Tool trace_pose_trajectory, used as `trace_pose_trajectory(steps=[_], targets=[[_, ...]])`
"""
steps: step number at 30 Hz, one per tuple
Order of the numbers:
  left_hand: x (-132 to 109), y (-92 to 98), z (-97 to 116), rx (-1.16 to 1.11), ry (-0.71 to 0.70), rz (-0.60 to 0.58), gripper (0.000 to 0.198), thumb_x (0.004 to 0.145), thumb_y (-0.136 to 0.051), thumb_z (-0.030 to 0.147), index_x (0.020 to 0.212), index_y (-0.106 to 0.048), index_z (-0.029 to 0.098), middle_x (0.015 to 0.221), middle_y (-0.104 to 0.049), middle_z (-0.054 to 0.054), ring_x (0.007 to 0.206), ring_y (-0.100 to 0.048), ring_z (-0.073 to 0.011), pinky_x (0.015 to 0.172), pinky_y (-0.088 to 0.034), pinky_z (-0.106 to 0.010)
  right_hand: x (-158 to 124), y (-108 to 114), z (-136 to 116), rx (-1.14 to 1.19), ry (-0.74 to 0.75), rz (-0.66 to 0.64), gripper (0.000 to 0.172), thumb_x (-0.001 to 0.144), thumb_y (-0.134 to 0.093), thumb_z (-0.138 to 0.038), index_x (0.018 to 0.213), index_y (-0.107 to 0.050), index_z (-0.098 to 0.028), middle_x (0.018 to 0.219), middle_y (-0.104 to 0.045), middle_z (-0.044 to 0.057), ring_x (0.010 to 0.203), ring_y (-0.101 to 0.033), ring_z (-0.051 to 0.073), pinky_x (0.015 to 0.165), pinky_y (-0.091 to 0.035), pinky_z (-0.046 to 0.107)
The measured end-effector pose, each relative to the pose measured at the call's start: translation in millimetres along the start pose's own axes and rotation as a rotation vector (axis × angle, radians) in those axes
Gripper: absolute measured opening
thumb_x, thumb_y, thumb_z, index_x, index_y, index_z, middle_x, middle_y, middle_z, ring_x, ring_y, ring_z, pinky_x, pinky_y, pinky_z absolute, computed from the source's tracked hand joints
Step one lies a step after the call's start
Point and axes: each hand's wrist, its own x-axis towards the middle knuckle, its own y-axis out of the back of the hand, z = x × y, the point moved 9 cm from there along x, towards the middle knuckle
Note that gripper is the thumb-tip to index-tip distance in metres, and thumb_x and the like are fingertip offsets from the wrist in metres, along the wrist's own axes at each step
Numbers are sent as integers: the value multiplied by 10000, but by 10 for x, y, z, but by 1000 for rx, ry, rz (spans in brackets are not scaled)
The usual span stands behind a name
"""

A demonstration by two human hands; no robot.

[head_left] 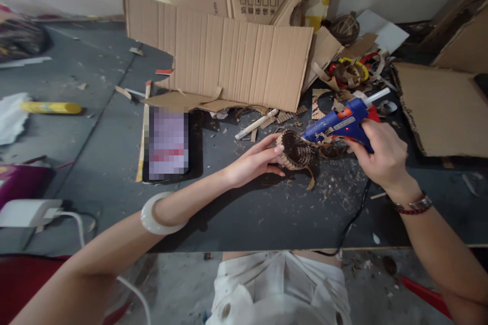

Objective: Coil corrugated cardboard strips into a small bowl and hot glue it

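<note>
My left hand (263, 160) grips a small round cup of coiled corrugated cardboard (295, 150) by its left side, its opening tipped toward me and to the right. A loose cardboard strip (311, 177) hangs from the cup's lower right. My right hand (385, 155) is wrapped round the handle of a blue hot glue gun (337, 122), with a pale glue stick (378, 95) poking out of its back. The gun's nozzle points left, at the cup's rim; I cannot tell whether it touches.
Large cardboard sheets (236, 51) lean at the back. A phone (168, 144) lies left of my hands, a yellow tube (53, 107) farther left. Cardboard scraps and scissors (360, 68) pile up behind the gun. Its black cord (353, 221) runs over the table's front edge. Cardboard (446, 109) lies right.
</note>
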Motion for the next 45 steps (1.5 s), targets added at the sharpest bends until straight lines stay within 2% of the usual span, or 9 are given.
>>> trace_pose_trajectory(steps=[8,28,36,45], targets=[[-2,-8,-2,-3,7,-11,491,814,-654,414,1219,-459,216,885,-645,-49,822,-644,-172,692,-524,-282,-7,12,16,-28,-13,-5,656,873,-579,-265,1452,-277,-212,1189,-644,137,1013,-651,286,876,-525,420],[-6,-14,9,-1,-6,-17,482,821,-645,407,1218,-453,214,901,-645,-54,799,-653,-163,670,-526,-264,57,119,-13,-68,22,86,662,826,-649,-207,1420,-359,-167,1084,-680,142,911,-669,269,819,-557,375],[-3,-3,-5,1,10,-2,547,797,-671,433,1241,-442,211,905,-646,-54,790,-645,-159,674,-518,-272,33,111,43,-35,-46,62,703,841,-623,-197,1463,-298,-234,1131,-661,125,983,-655,289,846,-551,427],[1,3,-3,-5,5,-9,480,805,-663,417,1203,-479,222,923,-647,-49,795,-641,-161,677,-513,-276,38,109,63,-45,-66,59,709,841,-621,-200,1464,-287,-254,1127,-659,121,1000,-650,296,844,-553,438]])
